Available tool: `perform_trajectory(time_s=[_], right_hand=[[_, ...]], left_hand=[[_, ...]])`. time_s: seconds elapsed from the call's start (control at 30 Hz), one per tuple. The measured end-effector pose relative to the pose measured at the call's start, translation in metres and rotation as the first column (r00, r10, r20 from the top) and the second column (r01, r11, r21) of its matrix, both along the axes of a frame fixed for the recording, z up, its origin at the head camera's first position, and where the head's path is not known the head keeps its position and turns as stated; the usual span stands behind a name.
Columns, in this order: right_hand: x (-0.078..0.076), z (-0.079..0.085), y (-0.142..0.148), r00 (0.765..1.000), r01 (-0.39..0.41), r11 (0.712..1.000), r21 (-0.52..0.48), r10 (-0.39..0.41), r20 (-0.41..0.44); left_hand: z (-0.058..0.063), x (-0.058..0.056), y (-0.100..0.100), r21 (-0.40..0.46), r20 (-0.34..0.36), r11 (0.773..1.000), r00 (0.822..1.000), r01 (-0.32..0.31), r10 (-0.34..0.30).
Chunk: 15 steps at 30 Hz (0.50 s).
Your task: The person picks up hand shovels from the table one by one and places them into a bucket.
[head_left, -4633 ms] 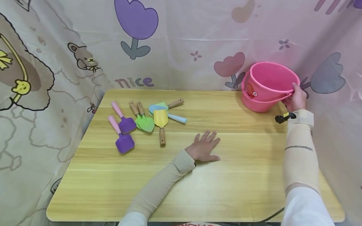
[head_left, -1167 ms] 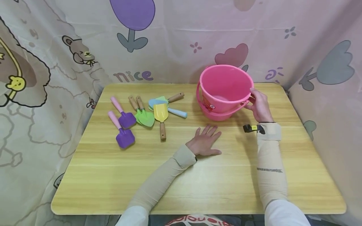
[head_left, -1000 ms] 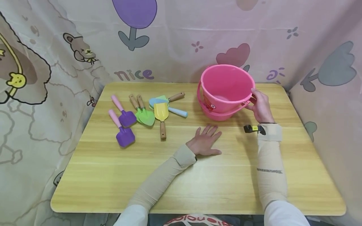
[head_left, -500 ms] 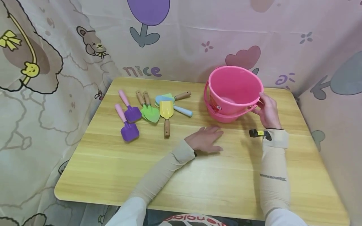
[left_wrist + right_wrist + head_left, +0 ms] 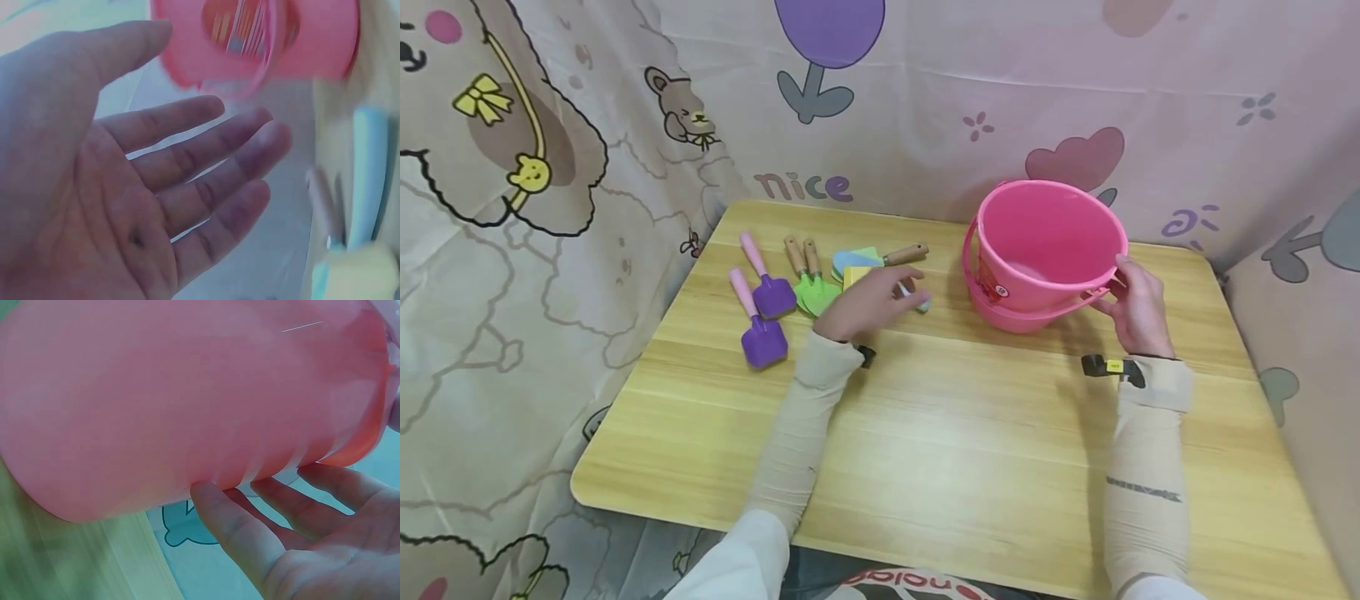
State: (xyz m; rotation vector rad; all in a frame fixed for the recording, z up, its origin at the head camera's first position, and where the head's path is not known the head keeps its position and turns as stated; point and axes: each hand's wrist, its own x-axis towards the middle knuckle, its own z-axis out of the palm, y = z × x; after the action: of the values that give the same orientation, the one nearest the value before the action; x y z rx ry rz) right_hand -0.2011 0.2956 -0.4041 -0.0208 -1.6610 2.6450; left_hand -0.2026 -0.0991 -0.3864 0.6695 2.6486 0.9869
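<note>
My left hand [image 5: 872,300] hovers over the toy shovels at the back left, fingers loosely extended and nothing in the palm. Beneath it, a yellow shovel [image 5: 855,277] is mostly covered. A blue shovel's handle [image 5: 370,169] lies beside the hand in the left wrist view. A wooden-handled shovel [image 5: 907,254] with a pale green blade is partly under the blue one. My right hand [image 5: 1138,304] holds the pink bucket [image 5: 1037,292] at its right side near the rim; in the right wrist view its fingers [image 5: 231,525] lie against the wall. The bucket stands upright, its inside bare.
Two purple shovels with pink handles, the nearer [image 5: 765,343] and the farther [image 5: 773,296], lie at the left. Green tools [image 5: 816,296] with wooden handles lie next to them. A patterned curtain [image 5: 925,108] hangs behind the wooden table [image 5: 940,433].
The bucket has come left from the back right corner with my right hand on it, then stayed put. My left hand has lifted off the tabletop and moved left over the shovels.
</note>
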Motion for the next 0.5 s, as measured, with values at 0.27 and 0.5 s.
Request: perform_trajectory(time_s=[0.27, 0.5], right_hand=[[-0.001, -0.001, -0.001, 1.0, -0.007, 1.0, 0.005, 0.007, -0.009], [0.001, 0.0, -0.001, 1.0, -0.005, 1.0, -0.005, 0.005, 0.001]], left_hand=[[0.005, -0.011, -0.07, 0.061, -0.015, 0.97, 0.972, -0.235, 0.236], [-0.009, -0.013, -0.141, 0.135, -0.033, 0.851, 0.856, -0.507, 0.515]])
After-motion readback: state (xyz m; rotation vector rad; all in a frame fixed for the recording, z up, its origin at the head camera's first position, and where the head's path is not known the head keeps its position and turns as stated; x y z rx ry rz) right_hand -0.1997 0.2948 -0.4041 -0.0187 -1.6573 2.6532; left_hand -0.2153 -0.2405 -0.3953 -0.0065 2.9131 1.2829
